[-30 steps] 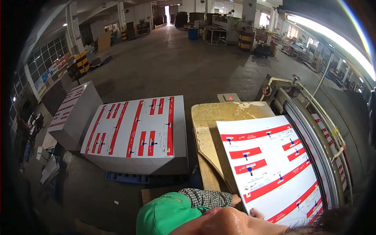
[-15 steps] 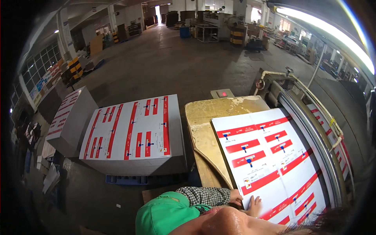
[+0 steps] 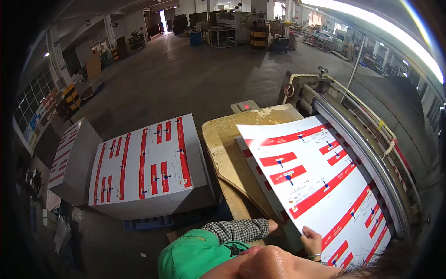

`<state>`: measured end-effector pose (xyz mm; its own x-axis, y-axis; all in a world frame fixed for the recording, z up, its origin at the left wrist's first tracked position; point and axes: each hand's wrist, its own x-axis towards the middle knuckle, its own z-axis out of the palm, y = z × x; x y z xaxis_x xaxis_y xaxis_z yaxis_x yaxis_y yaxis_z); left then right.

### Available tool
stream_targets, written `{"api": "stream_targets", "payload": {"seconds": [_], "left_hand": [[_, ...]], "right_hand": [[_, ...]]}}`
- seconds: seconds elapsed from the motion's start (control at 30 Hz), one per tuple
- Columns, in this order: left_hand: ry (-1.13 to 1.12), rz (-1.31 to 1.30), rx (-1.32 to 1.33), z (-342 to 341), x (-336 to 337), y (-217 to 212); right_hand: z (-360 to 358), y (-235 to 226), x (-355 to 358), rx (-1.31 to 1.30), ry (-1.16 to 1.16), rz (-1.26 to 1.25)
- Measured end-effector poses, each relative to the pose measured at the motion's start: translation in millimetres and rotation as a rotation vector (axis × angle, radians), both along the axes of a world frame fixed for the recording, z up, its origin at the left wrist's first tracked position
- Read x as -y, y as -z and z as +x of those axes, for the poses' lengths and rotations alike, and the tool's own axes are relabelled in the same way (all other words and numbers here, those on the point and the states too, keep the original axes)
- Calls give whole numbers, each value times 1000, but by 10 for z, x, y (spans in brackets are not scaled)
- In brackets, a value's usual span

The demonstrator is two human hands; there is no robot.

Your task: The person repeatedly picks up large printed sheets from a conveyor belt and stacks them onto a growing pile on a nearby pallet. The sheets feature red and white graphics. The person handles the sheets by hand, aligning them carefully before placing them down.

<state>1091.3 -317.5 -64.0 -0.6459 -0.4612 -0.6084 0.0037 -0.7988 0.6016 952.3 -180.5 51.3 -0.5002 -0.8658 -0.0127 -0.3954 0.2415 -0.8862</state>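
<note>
A large white printed sheet (image 3: 312,179) with red bands and small blue marks slopes up from the machine, its left edge raised. My right hand (image 3: 311,241) is closed on that sheet's near left edge, thumb on top. More printed sheets (image 3: 254,162) lie beneath it on the worn yellowish feed table (image 3: 223,149). My left hand (image 3: 273,226) is low beside the table and the lower sheets; its fingers are mostly hidden, so I cannot tell what it touches. The raised sheet's right side reaches a long metal roller (image 3: 367,151).
To the left, a tall stack of similar printed sheets (image 3: 151,160) stands on a blue pallet (image 3: 148,223), with another stack (image 3: 69,156) beyond it. A small box with a red light (image 3: 245,107) sits behind the table. Pipes and a handwheel (image 3: 288,90) run along the machine.
The top sheet's left edge has risen and bowed, showing sheets under it. My right hand now grips its edge instead of lying on it. My left hand has moved off the sheet's corner.
</note>
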Motion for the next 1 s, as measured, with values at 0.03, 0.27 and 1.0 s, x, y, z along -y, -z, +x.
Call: {"api": "stream_targets", "payload": {"seconds": [0.03, 0.27, 1.0], "left_hand": [[-3, -7, 72, -16, 8, 137], [230, -73, -49, 90, 24, -274], [208, -128, 257, 62, 67, -332]], "right_hand": [[58, 30, -3, 64, 0, 75], [-149, 614, 30, 17, -32, 178], [-151, -202, 82, -36, 55, 28]]}}
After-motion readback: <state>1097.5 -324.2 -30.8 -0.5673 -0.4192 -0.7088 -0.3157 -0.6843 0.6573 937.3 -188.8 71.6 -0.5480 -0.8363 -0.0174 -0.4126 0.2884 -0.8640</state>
